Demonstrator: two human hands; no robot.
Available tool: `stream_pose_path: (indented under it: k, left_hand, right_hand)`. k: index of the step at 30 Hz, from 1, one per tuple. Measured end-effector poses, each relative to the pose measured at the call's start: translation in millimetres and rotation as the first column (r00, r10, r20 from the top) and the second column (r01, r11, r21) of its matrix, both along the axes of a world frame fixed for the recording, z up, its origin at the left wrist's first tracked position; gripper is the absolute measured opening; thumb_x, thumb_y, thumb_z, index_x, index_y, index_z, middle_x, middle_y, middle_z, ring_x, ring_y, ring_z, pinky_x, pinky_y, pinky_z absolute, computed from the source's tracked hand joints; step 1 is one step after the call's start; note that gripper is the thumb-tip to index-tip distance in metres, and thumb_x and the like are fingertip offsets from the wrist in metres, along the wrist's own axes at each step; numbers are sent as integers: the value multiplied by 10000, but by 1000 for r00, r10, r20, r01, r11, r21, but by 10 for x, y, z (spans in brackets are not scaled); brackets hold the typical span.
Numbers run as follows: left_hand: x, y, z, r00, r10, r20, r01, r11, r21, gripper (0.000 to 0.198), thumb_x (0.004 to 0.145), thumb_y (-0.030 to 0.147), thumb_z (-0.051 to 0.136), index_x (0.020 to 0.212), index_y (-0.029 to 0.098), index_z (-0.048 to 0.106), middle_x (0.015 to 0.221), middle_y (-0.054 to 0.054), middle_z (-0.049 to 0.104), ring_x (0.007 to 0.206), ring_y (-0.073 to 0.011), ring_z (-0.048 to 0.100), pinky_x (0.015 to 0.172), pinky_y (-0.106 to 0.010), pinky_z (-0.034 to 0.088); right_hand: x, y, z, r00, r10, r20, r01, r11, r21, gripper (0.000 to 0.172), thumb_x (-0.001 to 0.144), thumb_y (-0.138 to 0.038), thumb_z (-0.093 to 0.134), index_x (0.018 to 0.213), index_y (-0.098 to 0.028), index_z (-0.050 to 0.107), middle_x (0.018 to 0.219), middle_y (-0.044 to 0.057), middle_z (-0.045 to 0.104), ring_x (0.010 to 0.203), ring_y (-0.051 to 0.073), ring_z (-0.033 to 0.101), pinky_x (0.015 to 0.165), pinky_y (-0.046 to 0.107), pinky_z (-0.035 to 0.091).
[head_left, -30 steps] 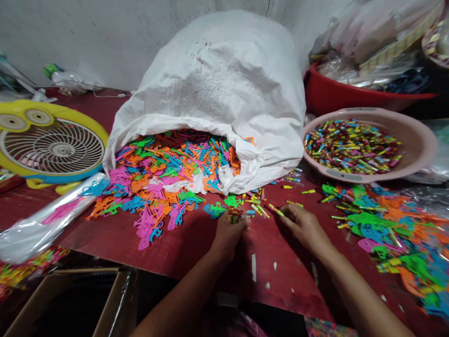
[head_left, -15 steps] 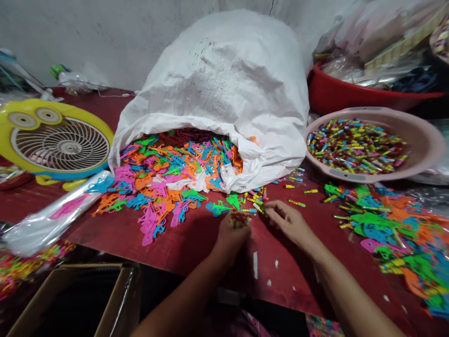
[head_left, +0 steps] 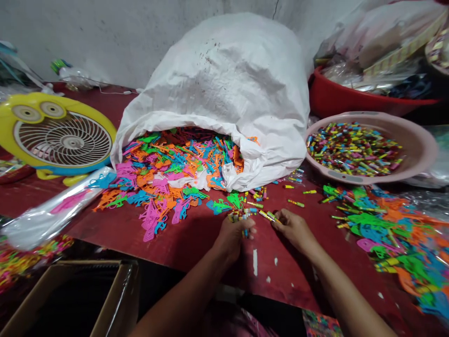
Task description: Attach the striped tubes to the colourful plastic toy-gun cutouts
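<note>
My left hand [head_left: 231, 236] is closed round a bunch of small coloured tubes [head_left: 242, 216], their ends sticking out past the fingers. To its right, my right hand [head_left: 293, 228] pinches a couple of similar tubes [head_left: 269, 216], yellow and whitish, between thumb and fingers. Both hands hover low over the red tabletop [head_left: 224, 252], a short gap apart. Just beyond them, more loose tubes lie near the mouth of a big white sack [head_left: 224, 79]. Bright plastic toy pieces [head_left: 175, 164] in orange, pink, green and blue spill from that sack.
A pink basin [head_left: 417, 150] holds many tubes at the right, with a red basin [head_left: 368, 96] behind. Toy pieces and tubes [head_left: 396, 229] are heaped at the right edge. At left are a yellow fan [head_left: 72, 140], a plastic bag [head_left: 52, 213] and a cardboard box [head_left: 112, 299].
My right hand has picked up tubes from beside the loose pile and come slightly nearer me. The left hand's bunch is turned, showing more of its tube ends.
</note>
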State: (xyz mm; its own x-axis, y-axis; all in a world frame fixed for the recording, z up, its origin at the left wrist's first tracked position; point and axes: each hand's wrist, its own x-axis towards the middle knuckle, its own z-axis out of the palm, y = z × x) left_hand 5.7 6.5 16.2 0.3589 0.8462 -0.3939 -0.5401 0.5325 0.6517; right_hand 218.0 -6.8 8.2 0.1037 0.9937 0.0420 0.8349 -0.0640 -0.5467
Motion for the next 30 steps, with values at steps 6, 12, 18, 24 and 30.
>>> stream_pose_path:
  k: [6,12,18,24,30]
  left_hand:
    - [101,-48,3,999,-8,-45,7,1000,-14,330,550,285,813,762,111,630,643,-28,630,517,-118,562,478,-239,409]
    - [213,-118,-43,988,80,134,-81,997,-1,441,546,315,862,878,125,643,738,-21,658,629,-132,595,599,-255,459]
    - [-116,-152,-17,993,95,76,-90,994,-61,408,552,339,851,820,132,623,703,-24,651,596,-144,612,543,-251,426]
    - [-345,-225,-74,992,116,45,-116,993,6,389,530,257,838,828,119,630,625,14,597,499,-102,540,457,-226,344]
    - [-373,-281,-102,986,162,38,-162,987,12,363,536,305,849,765,113,644,648,-18,628,515,-115,555,472,-235,372]
  right_hand:
    - [-132,-156,218,993,-105,53,100,991,88,302,893,-453,477,790,-219,637,666,43,664,587,175,577,526,249,346]
    - [-860,-441,320,976,4,217,-24,996,86,365,972,-398,376,1056,-213,679,763,97,718,646,242,661,559,284,388]
    - [-856,-482,255,986,154,-68,-147,983,106,392,969,-420,436,1271,-230,599,1034,97,729,898,238,684,742,312,499]
    - [-280,-90,88,977,-178,113,148,961,234,181,816,-292,563,891,-185,689,873,95,620,804,233,591,714,335,444]
    - [-510,-153,-3,996,-79,-31,83,980,182,202,850,-332,527,875,-178,657,813,77,653,734,214,612,680,324,469]
